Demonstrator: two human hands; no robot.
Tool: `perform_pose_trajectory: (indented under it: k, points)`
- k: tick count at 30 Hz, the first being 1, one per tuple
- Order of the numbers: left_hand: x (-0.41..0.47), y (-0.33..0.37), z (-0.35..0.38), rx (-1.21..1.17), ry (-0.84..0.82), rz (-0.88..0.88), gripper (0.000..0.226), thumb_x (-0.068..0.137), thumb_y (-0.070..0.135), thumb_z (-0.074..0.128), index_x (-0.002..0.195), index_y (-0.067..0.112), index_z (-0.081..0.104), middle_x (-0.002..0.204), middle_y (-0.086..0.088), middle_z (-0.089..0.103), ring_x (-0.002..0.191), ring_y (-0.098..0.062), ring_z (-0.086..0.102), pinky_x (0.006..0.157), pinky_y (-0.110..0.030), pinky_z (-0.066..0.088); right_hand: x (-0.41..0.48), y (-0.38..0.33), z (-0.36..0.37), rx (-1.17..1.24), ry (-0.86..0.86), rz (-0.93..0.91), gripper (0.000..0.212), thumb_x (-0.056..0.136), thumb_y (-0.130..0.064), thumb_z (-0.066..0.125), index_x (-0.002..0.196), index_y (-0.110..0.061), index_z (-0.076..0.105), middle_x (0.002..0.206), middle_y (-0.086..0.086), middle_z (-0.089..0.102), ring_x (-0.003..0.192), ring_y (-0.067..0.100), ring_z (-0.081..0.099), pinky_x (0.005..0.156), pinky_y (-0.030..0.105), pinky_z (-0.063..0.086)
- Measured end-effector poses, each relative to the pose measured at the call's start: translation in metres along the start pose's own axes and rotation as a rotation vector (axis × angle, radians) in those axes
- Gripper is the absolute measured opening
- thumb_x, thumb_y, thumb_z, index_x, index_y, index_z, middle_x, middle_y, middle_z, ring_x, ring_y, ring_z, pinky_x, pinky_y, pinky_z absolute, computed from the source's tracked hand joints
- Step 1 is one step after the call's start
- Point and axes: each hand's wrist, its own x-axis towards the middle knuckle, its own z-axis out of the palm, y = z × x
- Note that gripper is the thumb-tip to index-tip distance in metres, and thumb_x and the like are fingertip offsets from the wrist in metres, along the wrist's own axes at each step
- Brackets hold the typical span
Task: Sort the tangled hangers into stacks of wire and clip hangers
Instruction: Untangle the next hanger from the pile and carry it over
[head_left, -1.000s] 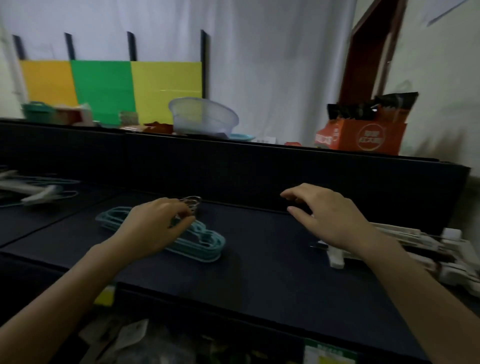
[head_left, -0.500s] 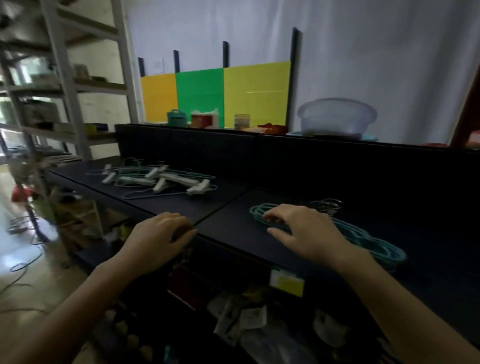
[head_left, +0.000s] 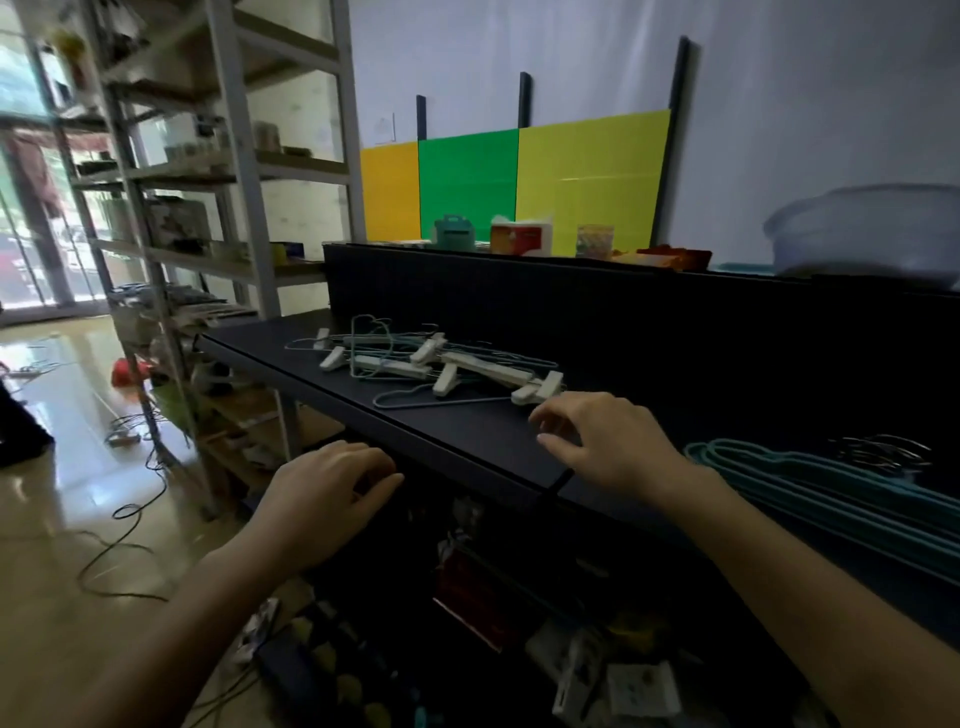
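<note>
A tangled pile of hangers (head_left: 436, 364) lies on the black table (head_left: 467, 431): thin teal wire hangers mixed with white clip hangers. A neat stack of teal wire hangers (head_left: 831, 488) lies at the right, hooks pointing away from me. My right hand (head_left: 602, 441) hovers over the table just in front of the pile's nearest white clip, fingers spread, holding nothing. My left hand (head_left: 327, 493) is lower, by the table's front edge, fingers loosely curled, with nothing in it.
A metal shelf rack (head_left: 208, 208) stands at the left, cables on the floor (head_left: 119, 519) below it. A raised black ledge (head_left: 571, 291) behind the table carries small boxes and a clear plastic bowl (head_left: 862, 228). Clutter fills the space under the table.
My view has swung left from the stacks to the tangled pile. My right hand has moved off the teal stack toward the pile; my left hand follows along the table's front edge.
</note>
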Motion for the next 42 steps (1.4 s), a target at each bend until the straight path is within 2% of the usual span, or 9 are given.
perform_pose_trajectory:
  k: [5,10,16,20,25,27,32,38,42]
  points:
    - [0.030,-0.043,0.013,-0.030,0.019,0.001,0.029,0.091,0.042,0.045,0.109,0.027,0.062,0.105,0.009,0.062,0.100,-0.010,0.056,0.078,-0.028,0.047,0.057,0.004,0.018,0.018,-0.046,0.059,0.024,0.090,-0.038,0.053,0.111,-0.031,0.060,0.106,-0.008,0.064,0.092,0.011,0.060,0.072,0.028,0.046]
    - [0.074,-0.097,0.031,-0.024,0.000,0.040,0.027,0.092,0.043,0.044,0.107,0.028,0.061,0.099,0.011,0.060,0.095,-0.009,0.055,0.069,-0.021,0.039,0.116,0.012,0.039,-0.015,-0.046,0.081,0.022,0.090,-0.038,0.054,0.109,-0.031,0.061,0.102,-0.010,0.065,0.087,0.008,0.059,0.070,0.026,0.047]
    - [0.135,-0.166,0.043,-0.034,-0.064,0.075,0.028,0.092,0.044,0.043,0.110,0.029,0.059,0.102,0.012,0.057,0.094,-0.004,0.053,0.072,-0.019,0.042,0.184,0.025,0.053,-0.113,-0.073,0.144,0.025,0.089,-0.043,0.052,0.112,-0.033,0.059,0.107,-0.009,0.064,0.093,0.013,0.060,0.074,0.032,0.052]
    - [0.170,-0.215,0.048,-0.086,-0.097,0.100,0.023,0.092,0.036,0.048,0.110,0.028,0.060,0.105,0.012,0.058,0.099,-0.006,0.054,0.082,-0.026,0.047,0.219,0.029,0.067,-0.109,-0.084,0.189,0.023,0.090,-0.042,0.052,0.111,-0.034,0.059,0.109,-0.009,0.064,0.095,0.013,0.059,0.078,0.034,0.053]
    - [0.209,-0.262,0.061,-0.127,-0.081,0.109,0.020,0.091,0.034,0.052,0.108,0.030,0.060,0.106,0.012,0.058,0.098,-0.009,0.055,0.084,-0.034,0.049,0.245,0.028,0.085,-0.100,-0.062,0.256,0.022,0.091,-0.038,0.052,0.111,-0.032,0.060,0.111,-0.009,0.064,0.097,0.013,0.060,0.081,0.033,0.052]
    - [0.225,-0.278,0.067,-0.137,-0.077,0.137,0.020,0.090,0.033,0.054,0.109,0.029,0.060,0.104,0.014,0.054,0.098,-0.008,0.053,0.083,-0.031,0.048,0.253,0.027,0.089,-0.107,-0.072,0.282,0.023,0.091,-0.038,0.052,0.112,-0.031,0.059,0.111,-0.009,0.064,0.098,0.012,0.059,0.082,0.033,0.052]
    - [0.271,-0.317,0.083,-0.141,-0.131,0.239,0.031,0.088,0.032,0.057,0.119,0.028,0.055,0.113,0.012,0.053,0.108,-0.008,0.047,0.088,-0.028,0.043,0.266,0.030,0.096,-0.119,-0.062,0.393,0.023,0.090,-0.038,0.053,0.111,-0.033,0.060,0.112,-0.009,0.063,0.098,0.011,0.059,0.083,0.031,0.051]
    - [0.325,-0.353,0.106,-0.244,-0.304,0.379,0.047,0.084,0.023,0.063,0.128,0.023,0.047,0.124,0.009,0.046,0.118,-0.008,0.041,0.099,-0.023,0.035,0.277,0.024,0.112,-0.104,-0.018,0.578,0.023,0.090,-0.036,0.055,0.112,-0.032,0.060,0.112,-0.006,0.065,0.098,0.013,0.060,0.085,0.033,0.051]
    - [0.357,-0.367,0.123,-0.311,-0.443,0.470,0.071,0.079,0.033,0.069,0.140,0.025,0.033,0.135,0.012,0.033,0.129,-0.006,0.029,0.107,-0.021,0.025,0.280,0.020,0.123,-0.073,-0.010,0.687,0.026,0.090,-0.033,0.056,0.116,-0.028,0.060,0.113,-0.004,0.064,0.101,0.013,0.059,0.088,0.033,0.051]
